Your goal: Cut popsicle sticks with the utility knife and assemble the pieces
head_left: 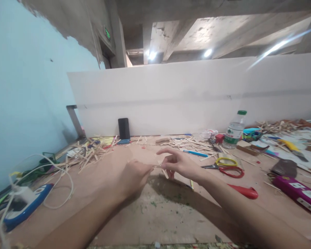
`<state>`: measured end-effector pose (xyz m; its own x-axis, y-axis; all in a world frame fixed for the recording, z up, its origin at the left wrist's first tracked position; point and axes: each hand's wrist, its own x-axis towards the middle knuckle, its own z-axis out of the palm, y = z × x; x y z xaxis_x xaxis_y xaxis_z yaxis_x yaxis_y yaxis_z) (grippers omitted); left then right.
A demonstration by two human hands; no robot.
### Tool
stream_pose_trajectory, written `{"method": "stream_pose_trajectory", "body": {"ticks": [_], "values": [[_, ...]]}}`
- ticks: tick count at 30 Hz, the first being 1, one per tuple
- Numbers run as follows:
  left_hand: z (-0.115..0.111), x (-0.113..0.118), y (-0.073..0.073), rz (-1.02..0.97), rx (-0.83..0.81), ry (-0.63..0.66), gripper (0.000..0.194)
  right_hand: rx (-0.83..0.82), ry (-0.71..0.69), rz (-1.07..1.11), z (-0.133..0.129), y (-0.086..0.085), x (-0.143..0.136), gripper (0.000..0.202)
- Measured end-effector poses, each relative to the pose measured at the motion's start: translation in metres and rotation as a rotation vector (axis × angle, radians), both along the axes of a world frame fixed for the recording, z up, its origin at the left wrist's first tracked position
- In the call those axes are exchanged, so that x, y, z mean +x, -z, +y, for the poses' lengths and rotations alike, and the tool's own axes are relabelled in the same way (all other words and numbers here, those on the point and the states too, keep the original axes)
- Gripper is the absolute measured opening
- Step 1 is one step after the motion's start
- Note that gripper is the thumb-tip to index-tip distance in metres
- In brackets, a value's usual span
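Over the middle of the table, my left hand [135, 176] is closed, with thumb and fingertips pinched on a thin wooden stick [157, 166]. My right hand [180, 163] meets it from the right, its thumb and a finger closed on the same small wooden piece while the index finger arches above. A second short stick [165, 173] slants down below the right fingertips; whether it is joined to the first I cannot tell. Under the right hand lies a thin dark rod-like tool [184, 183], partly hidden. Scissors [220, 166] with yellow and red handles lie beside my right forearm.
A red handle [245, 191], a purple box-shaped item [298, 193] and a water bottle [233, 133] are at right. A blue pen [195, 153] and loose sticks [189, 143] lie behind. A black phone-like slab [123, 128] stands against the white panel. A power strip [28, 205] with cables sits left.
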<state>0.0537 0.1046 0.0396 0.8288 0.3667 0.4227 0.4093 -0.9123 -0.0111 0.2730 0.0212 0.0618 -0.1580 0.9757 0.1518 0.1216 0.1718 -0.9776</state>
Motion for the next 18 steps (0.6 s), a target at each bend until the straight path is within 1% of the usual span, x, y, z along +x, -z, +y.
{"method": "stream_pose_trajectory", "body": {"ticks": [2,5,7,14,18], "values": [[-0.0003,0.0014,0.0009,-0.004,-0.039,-0.007,0.030,0.036,-0.006,-0.002,0.0019,0.0022,0.0006,0.047],[0.0002,0.0023,0.0012,-0.018,-0.101,-0.021,0.031,0.071,-0.009,-0.024,0.0050,0.0054,0.0017,0.037],[0.0004,0.0023,0.0011,-0.031,-0.143,-0.031,0.031,0.081,0.000,-0.038,0.0064,0.0069,0.0025,0.034],[-0.0027,0.0051,0.0032,-0.068,-0.290,-0.047,0.033,0.059,0.005,-0.047,0.0053,0.0076,0.0047,0.042],[-0.0018,0.0065,0.0067,-0.051,-0.327,-0.037,0.033,0.019,0.010,-0.049,0.0058,0.0086,0.0038,0.044]]}}
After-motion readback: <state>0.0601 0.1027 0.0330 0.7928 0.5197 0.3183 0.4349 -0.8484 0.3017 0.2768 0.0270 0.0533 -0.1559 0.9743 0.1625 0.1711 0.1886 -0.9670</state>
